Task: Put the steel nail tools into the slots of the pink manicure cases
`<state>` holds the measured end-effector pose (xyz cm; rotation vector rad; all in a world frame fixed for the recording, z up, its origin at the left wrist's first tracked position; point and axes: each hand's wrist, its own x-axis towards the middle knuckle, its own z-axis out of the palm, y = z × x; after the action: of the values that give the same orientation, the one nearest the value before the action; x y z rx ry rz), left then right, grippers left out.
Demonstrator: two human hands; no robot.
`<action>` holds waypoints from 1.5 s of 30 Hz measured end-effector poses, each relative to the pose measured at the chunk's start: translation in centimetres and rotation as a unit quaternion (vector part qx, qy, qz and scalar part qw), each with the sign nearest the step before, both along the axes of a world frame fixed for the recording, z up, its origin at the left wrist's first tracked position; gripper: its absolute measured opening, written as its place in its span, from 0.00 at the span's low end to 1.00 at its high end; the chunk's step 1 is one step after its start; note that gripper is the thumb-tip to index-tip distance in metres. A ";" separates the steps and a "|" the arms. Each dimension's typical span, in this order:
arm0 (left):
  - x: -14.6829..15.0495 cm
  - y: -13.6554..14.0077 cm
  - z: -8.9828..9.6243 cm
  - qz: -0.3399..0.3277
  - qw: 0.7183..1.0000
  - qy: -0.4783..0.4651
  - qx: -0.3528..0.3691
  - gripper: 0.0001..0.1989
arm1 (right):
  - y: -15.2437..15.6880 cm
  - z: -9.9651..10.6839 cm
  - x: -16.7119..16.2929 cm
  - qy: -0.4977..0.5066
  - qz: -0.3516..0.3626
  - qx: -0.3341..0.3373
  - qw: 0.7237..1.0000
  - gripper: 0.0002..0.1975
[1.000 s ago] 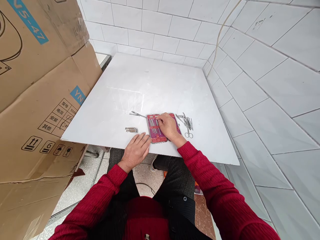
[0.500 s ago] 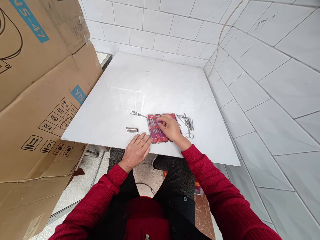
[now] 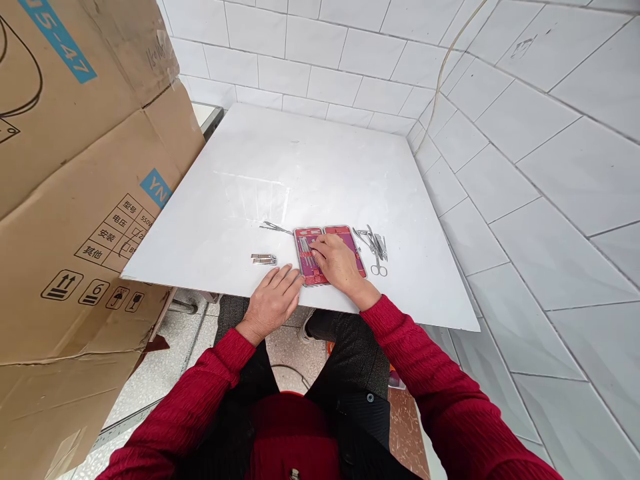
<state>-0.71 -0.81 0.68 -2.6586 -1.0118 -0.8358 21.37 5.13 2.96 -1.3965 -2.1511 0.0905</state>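
An unfolded manicure case, red and purple inside, lies near the table's front edge. Thin metal manicure tools sit under the strap of its left half. My right hand is over the middle of the case, thumb and fingers pinched together at these tools; what is between the fingertips is hidden. Beside the case's lower left corner, my left hand rests flat on the table edge with fingers stretched out. Nail clippers lie left of the case, near the left fingertips.
Slim metal tweezers-like tools lie at the case's upper left. To its right are small scissors and several metal tools in a pile. A large cardboard box borders the white table on the left; tiled walls stand behind and right.
My right hand has shifted slightly left and down over the case, and its fingertips now point toward the tools further left. My left hand has stayed in place.
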 end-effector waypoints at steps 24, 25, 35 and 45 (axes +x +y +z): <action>-0.1 0.0 -0.3 -0.008 0.999 -0.008 -0.030 0.22 | -0.1 -0.4 -0.3 -0.013 -0.020 0.005 1.000 0.21; -0.1 0.0 -0.3 -0.008 0.999 -0.008 -0.031 0.22 | -0.1 -0.4 -0.3 -0.017 -0.018 0.005 1.000 0.21; -0.1 0.0 -0.2 -0.004 1.000 -0.001 -0.027 0.20 | -0.8 -0.8 0.9 0.079 0.008 0.004 0.997 0.16; -0.1 0.0 -0.3 -0.004 1.000 -0.003 -0.025 0.21 | -2.1 -0.8 1.5 0.101 0.009 0.007 0.995 0.14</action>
<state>-0.80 -0.84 0.40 -2.7041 -1.0370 -0.8322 22.92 3.04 2.15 -1.3005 -1.9945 0.2142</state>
